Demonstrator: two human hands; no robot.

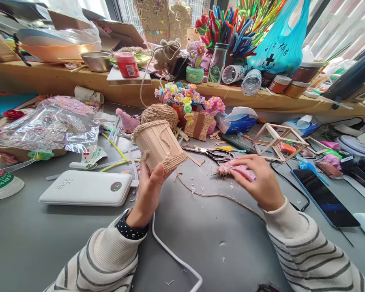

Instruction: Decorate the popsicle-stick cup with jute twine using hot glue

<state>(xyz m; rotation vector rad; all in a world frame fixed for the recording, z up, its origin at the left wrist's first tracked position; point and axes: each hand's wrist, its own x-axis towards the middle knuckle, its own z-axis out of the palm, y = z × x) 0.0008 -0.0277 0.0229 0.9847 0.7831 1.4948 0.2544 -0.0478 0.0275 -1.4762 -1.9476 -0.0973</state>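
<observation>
Head view: grey table [200, 243], cluttered along its far half, wooden shelf [48, 79] behind it. White power bank [86, 187] lies flat at left, its white cable [176, 259] running toward the near edge between the two sleeves. Crinkled clear plastic bag [54, 123] sits further left. Dark phone [324, 198] lies face up at right, near the right wrist. Open frame of wooden sticks [275, 140] stands beyond the right hand. Ball of jute twine [159, 114] rests behind the pot.

Left hand [147, 194] holds a craft-stick pot [158, 146] raised off the table, tilted, fingers clasped round its twine-wrapped base. A loose twine strand [219, 196] trails from the pot across the table, passing under the right wrist.

Right hand [260, 182] rests on the table, fingers curled on a pink glue gun [235, 169]. Scissors [211, 153] lie just beyond it.
</observation>
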